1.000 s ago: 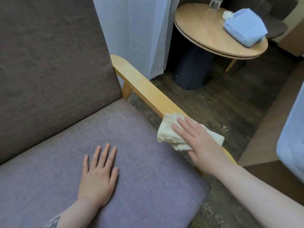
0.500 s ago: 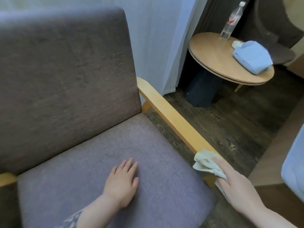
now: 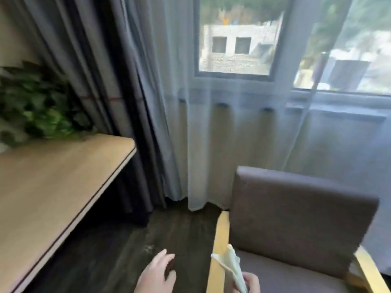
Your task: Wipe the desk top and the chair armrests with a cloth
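Item: cloth [image 3: 231,266], pale, thin, limp, light; I am pinching its lower end in my right hand [image 3: 250,283], fingers curled shut, above the chair's left armrest [image 3: 218,250]. Best bunched in the palm, I judge. Left hand [image 3: 155,275] is hanging loosely spread, empty.

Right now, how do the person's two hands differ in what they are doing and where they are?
The right hand grips the pale cloth, while the left hand holds nothing, its fingers loosely spread. The right hand sits beside the chair's wooden armrest, at the seat's edge; the left hand hangs over the dark floor between chair and desk. Both are bare and low in the frame.
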{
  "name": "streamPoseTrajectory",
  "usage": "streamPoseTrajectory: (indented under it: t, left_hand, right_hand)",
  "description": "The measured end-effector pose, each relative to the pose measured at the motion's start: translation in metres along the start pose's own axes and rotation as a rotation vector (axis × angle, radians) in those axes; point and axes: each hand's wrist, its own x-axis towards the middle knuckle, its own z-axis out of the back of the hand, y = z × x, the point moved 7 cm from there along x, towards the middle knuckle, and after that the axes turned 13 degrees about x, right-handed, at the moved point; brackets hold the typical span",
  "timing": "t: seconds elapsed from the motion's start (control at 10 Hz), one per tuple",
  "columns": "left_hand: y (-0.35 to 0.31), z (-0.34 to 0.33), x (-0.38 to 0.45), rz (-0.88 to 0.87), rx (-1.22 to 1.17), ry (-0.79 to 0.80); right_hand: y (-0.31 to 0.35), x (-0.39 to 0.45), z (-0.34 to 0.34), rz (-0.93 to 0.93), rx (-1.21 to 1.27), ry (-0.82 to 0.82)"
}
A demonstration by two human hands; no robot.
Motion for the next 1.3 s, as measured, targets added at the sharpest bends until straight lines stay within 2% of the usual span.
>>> streamPoseTrajectory:
  t: [0.1, 0.2, 0.3, 0.4, 0.5, 0.6, 0.7, 0.8, 0.9, 1.0, 1.1, 1.2, 1.3]
  left_hand:
    - [0.11, 0.098, -0.045, 0.193, -0.093, -0.226]
    - [0.21, 0.179, -0.082, 0.323, -0.092, -0.346]
    - [0.301, 0.252, -0.116, 0.403, -0.046, -0.479]
    - [0.373, 0.306, -0.147, 0.464, -0.011, -0.54]
    - [0.422, 0.33, -0.168, 0.526, -0.036, -0.552]
    - [0.454, 0.334, -0.179, 0.582, -0.083, -0.506]
    - [0.481, 0.336, -0.186, 0.621, -0.118, -0.507]
    - [0.494, 0.336, -0.19, 0.642, -0.097, -0.508]
    - [0.512, 0.338, -0.188, 0.693, -0.052, -0.518]
    - [0.527, 0.349, -0.178, 0.751, -0.043, -0.533]
    - [0.536, 0.367, -0.166, 0.789, 0.011, -0.581]
    - [0.548, 0.391, -0.157, 0.845, 0.049, -0.607]
    - [0.551, 0.42, -0.157, 0.905, 0.156, -0.704]
  right_hand:
    - [0.07, -0.059, -0.102, 0.045, -0.094, 0.32]
    - [0.143, -0.104, -0.213, 0.156, -0.079, 0.484]
    - [0.19, -0.146, -0.326, 0.197, -0.081, 0.567]
    - [0.221, -0.175, -0.429, 0.213, -0.091, 0.602]
    - [0.233, -0.184, -0.509, 0.193, -0.156, 0.61]
    - [0.243, -0.176, -0.57, 0.105, -0.263, 0.594]
    - [0.26, -0.173, -0.627, 0.205, -0.724, 0.679]
    - [0.259, -0.17, -0.665, 0.249, -1.045, 0.882]
    - [0.271, -0.136, -0.703, 0.251, -1.078, 0.786]
    - [0.306, -0.113, -0.748, 0.495, -1.107, 0.589]
    - [0.315, -0.13, -0.779, 0.599, -1.071, 0.601]
    - [0.315, -0.165, -0.805, 0.712, -1.11, 0.77]
    - [0.325, -0.224, -0.819, 1.078, -0.983, 0.891]
